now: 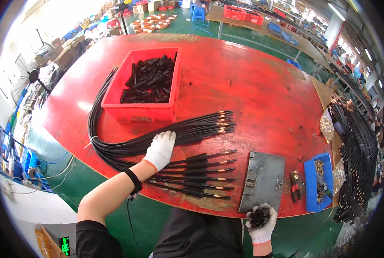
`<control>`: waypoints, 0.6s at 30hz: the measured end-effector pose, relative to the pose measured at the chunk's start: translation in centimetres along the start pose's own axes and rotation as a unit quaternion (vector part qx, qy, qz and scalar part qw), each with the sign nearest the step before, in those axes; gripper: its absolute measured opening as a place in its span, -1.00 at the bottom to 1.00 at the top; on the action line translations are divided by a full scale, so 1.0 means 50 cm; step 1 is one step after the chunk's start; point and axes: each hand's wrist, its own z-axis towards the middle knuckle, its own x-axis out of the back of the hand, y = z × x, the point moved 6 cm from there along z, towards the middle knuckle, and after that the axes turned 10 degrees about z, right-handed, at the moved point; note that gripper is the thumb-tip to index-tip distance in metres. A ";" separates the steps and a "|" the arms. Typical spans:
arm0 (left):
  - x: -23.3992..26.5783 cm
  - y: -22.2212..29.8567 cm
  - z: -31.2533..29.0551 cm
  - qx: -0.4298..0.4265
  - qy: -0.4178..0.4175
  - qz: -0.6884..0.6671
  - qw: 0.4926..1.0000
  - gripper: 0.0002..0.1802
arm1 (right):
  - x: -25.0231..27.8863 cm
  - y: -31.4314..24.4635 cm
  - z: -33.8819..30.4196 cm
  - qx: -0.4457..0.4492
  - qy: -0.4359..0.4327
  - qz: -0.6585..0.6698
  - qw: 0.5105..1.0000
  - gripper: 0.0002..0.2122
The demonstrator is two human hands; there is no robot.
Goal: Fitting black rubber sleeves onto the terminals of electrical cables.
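Note:
My left hand (159, 150), in a white glove, lies over a bundle of black cables (192, 129) with its fingers closed on some of them. The bundle's copper-coloured ends point right. Just below, several separate cables (220, 170) are fanned out, each with a thick black sleeve (194, 171) pushed along it behind the bare copper band. Down at the table's front edge my gloved right hand (263, 230) clutches a bunch of black sleeves (259, 217), beside a dark metal plate (263, 178).
A red bin (140, 112) full of black sleeves stands at the back left, cables curving round it. Red-handled pliers (295, 187) and a blue tray (312, 195) of small brass parts lie right. More cables (357, 159) hang over the red table's (243, 86) right edge.

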 end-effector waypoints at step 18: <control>-0.014 -0.002 -0.039 -0.010 0.018 -0.088 0.996 -0.32 | 0.030 0.015 0.007 0.088 -0.085 -0.082 0.989 -0.66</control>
